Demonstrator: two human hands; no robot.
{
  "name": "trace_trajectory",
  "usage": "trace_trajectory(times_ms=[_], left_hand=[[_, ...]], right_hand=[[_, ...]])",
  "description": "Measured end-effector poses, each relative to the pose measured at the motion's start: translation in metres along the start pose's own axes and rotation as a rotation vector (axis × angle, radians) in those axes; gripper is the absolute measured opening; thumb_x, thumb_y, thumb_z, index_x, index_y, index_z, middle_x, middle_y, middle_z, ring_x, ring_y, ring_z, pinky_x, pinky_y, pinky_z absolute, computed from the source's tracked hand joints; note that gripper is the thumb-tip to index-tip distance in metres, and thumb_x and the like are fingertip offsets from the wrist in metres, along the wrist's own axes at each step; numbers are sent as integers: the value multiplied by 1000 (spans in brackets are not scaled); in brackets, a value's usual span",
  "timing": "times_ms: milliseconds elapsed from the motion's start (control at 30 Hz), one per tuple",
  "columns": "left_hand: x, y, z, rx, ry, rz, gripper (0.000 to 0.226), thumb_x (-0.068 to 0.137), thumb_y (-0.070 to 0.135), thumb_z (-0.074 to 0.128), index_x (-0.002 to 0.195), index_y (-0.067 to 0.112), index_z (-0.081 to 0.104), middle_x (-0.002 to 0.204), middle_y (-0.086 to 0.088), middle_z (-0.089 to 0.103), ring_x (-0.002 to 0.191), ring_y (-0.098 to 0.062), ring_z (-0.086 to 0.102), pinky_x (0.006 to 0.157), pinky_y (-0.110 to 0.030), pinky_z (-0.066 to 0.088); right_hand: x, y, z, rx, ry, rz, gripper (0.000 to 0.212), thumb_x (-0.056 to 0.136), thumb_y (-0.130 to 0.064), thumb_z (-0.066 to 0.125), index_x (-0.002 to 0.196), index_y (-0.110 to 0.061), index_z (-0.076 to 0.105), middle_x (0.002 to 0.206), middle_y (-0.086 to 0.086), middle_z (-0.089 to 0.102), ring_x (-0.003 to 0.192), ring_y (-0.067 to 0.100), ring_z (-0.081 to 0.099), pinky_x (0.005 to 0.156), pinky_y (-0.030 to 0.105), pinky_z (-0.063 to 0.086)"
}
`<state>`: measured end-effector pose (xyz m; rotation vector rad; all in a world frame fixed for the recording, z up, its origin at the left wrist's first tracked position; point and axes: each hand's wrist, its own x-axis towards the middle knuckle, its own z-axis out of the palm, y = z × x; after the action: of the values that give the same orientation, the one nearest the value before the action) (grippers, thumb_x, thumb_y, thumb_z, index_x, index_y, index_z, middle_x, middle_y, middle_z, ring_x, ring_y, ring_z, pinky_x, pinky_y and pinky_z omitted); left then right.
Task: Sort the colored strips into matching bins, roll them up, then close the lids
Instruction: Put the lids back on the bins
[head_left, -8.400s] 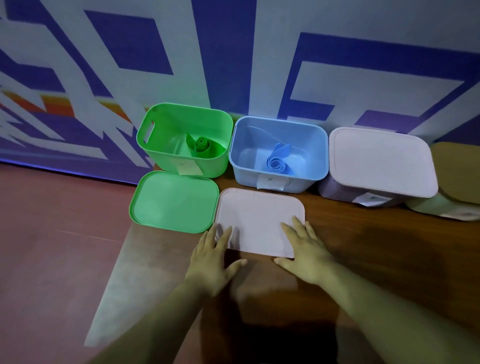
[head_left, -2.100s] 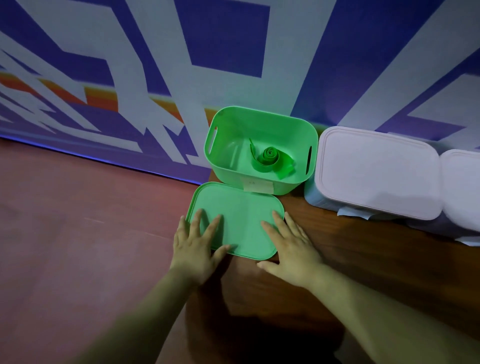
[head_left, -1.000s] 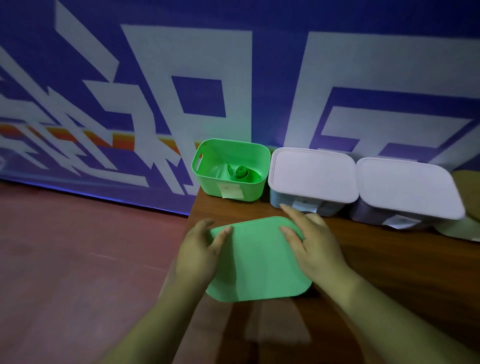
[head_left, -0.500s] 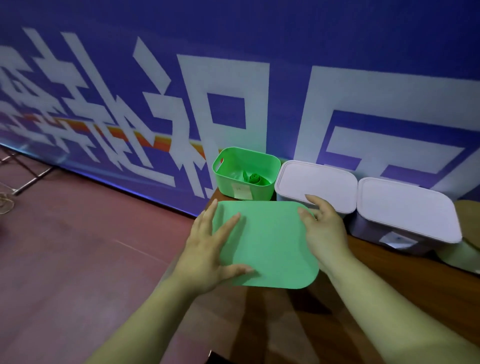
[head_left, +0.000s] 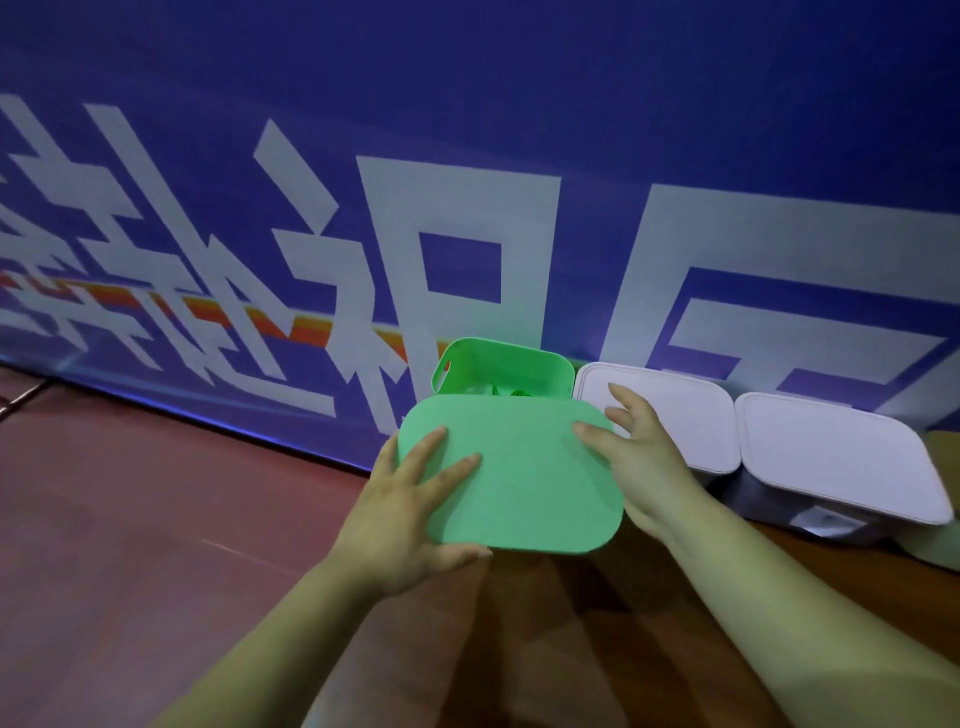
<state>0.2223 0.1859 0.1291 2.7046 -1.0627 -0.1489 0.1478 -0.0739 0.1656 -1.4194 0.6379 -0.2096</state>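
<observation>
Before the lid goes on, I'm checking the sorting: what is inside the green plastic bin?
A bit of green strip shows inside the open green plastic bin. The flat green lid, held in front, hides the rest of its interior.

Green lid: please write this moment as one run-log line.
green lid: in air, not yet on green bin | left hand: grips lid | right hand: grips lid | white lids: on

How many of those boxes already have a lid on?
2: the white-lidded middle box, beside the open green box, and the white-lidded right-hand box. A tan shape cut off at the right edge may be one more.
</observation>
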Motion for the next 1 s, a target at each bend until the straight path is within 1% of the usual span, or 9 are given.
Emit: trace_trajectory(times_ms=[67,133,200,267,333,433,600,733,1000], left_hand=[[14,-18,1,-55,18,13,97,63,96,35,148,52,21,162,9,12,148,-30,6,119,-54,23],[29,-35,2,-141,29,9,89,68,91,37,147,51,25,160,9,18,148,-26,12,118,-53,27],[44,-51,3,-213,18,12,87,69,90,39,146,51,28,159,10,21,148,-23,15,117,-51,28],[60,-67,5,-236,2,34,91,66,94,35,146,49,32,158,8,24,147,-22,18,117,-51,29],[76,-81,8,-243,0,60,92,66,94,34,145,47,35,157,5,27,146,-24,20,116,-51,30],[105,-95,9,-226,-8,97,92,67,93,36,145,46,36,156,3,29,146,-28,20,117,-52,28],[151,-103,11,-183,-42,154,90,71,89,40,147,42,34,157,2,29,146,-27,16,117,-51,26],[186,-106,23,-191,-38,188,90,70,89,42,146,41,38,154,-1,32,145,-28,20,114,-54,32],[232,-108,46,-174,-59,165,87,71,82,48,147,41,36,157,-1,27,149,-34,8,116,-56,26]], right_hand=[[3,-4,8,-160,-98,-95,84,76,-21,83,141,-43,34,133,-16,44,109,9,59,93,36,52],[8,-7,15,-400,-206,-159,105,65,-30,88,146,-45,25,139,-19,42,120,7,53,100,30,45],[17,-9,22,-567,-265,-178,116,62,-32,90,150,-46,16,147,-18,35,133,5,40,109,27,36],[28,-9,28,-709,-296,-185,123,59,-41,91,150,-49,9,159,-16,17,146,6,20,119,31,24],[41,-7,33,-870,-334,-180,130,54,-55,89,147,-55,-1,161,-21,-9,150,4,-4,123,36,13],[63,-3,40,-1047,-338,-147,129,50,-68,82,142,-64,-9,158,-24,-24,147,6,-22,123,45,9],[99,-4,41,-1189,-333,-104,124,53,-74,76,144,-61,-7,157,-22,-28,144,11,-32,123,47,5],[123,-3,36,-1256,-334,-70,120,57,-77,72,147,-57,-5,156,-21,-29,145,15,-31,121,46,4],[174,14,26,-1297,-324,-62,112,64,-79,64,148,-54,-5,154,-24,-32,144,15,-33,120,45,9]])
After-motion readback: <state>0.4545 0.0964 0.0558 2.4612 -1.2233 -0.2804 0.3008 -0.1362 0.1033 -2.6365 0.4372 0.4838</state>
